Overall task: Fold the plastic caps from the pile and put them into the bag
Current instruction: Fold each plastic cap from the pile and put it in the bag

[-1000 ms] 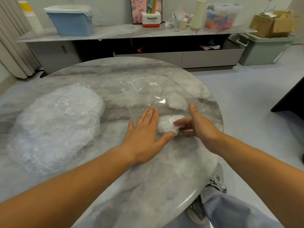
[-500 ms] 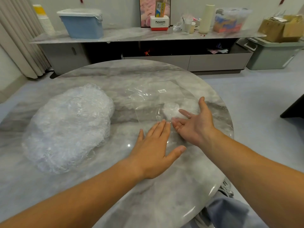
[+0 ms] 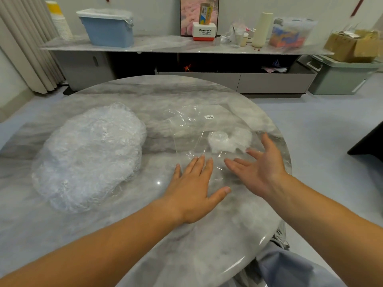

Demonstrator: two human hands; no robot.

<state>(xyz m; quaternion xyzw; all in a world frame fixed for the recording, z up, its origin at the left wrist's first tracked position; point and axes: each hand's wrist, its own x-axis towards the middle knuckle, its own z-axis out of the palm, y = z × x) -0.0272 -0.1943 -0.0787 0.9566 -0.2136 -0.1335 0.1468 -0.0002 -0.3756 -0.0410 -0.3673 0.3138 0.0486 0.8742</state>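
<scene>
A big heap of crinkled clear plastic caps [image 3: 89, 154] lies on the left of the round marble table [image 3: 186, 245]. To its right a flat transparent bag [image 3: 192, 129] with a small white label lies on the table. Folded white caps [image 3: 222, 141] sit inside the bag near its right side. My left hand [image 3: 194, 187] rests flat, fingers spread, on the bag's near edge. My right hand [image 3: 261, 164] hovers palm up and open just right of the bag's mouth, holding nothing.
The table edge curves close on the right, with grey floor beyond. Behind the table runs a low sideboard [image 3: 186, 46] carrying a blue bin [image 3: 107, 27], a Panasonic box [image 3: 203, 34], a cream cone and a clear storage box. My grey trouser leg [image 3: 290, 270] shows below.
My right hand pushed a folded cap into the bag, let it go and drew back open. The cap now lies deeper in the bag. My left hand stayed flat on the bag.
</scene>
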